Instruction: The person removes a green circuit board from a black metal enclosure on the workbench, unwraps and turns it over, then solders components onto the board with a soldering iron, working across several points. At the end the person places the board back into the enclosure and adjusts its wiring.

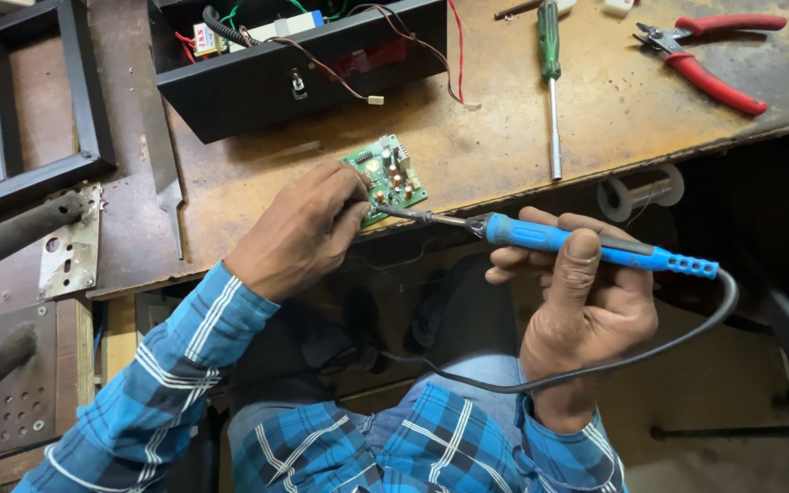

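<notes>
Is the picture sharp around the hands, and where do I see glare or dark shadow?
Head view: the left hand, the circuit board and the right hand with the blue soldering iron are sharp. Soft light gives a faint sheen on the wooden bench. Under the bench edge it is dark shadow, hiding detail.

A black box stands at 12 o'clock on the bench, open on top. On its front face sits 1 dark red display window, a long rectangle, unlit. Inside the box at 11 o'clock shows 1 small white label with red marks.
</notes>
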